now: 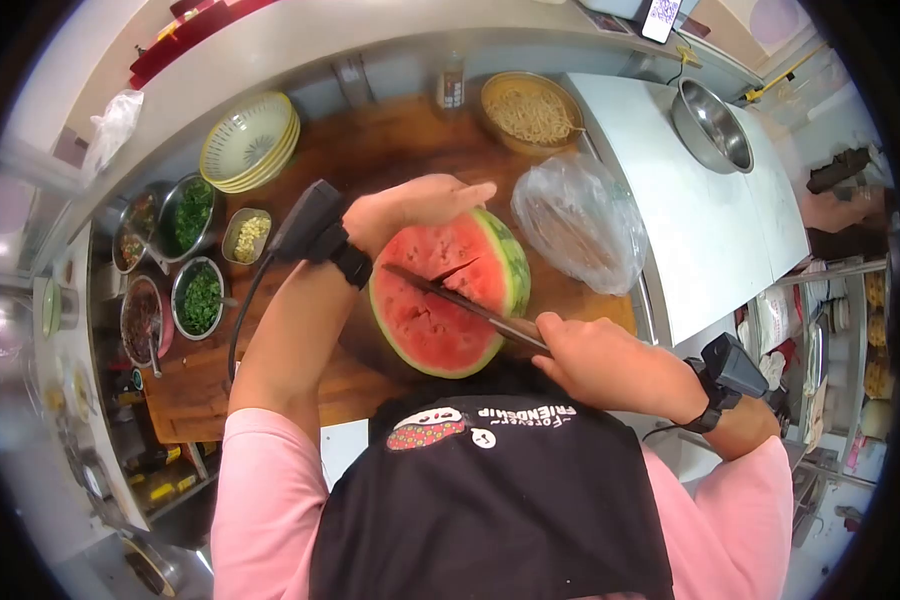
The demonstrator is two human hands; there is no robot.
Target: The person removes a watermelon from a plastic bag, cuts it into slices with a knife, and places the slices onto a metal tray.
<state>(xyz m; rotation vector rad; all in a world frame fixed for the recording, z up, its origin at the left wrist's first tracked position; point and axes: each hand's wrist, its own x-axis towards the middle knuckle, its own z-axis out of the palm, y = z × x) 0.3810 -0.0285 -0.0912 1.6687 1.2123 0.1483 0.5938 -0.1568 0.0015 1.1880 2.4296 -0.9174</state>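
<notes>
A cut watermelon half (430, 330) rests on the wooden board, its red face turned up and its green rind showing at the right. My left hand (420, 208) lies at its far upper edge, fingers stretched out to the right, with nothing held. Closed around the handle of a knife (470, 306) is my right hand (605, 362), at the near right side of the melon. The blade lies slantwise across the red flesh, its tip towards the upper left. A dark slit runs in the flesh just above the blade.
Stacked bowls (250, 142) stand at the back left, near metal bowls of chopped greens (198, 298) and a small dish of garlic (247, 237). Behind the melon are a noodle basket (530, 112) and a plastic bag (582, 222). A steel bowl (712, 127) sits on the white surface.
</notes>
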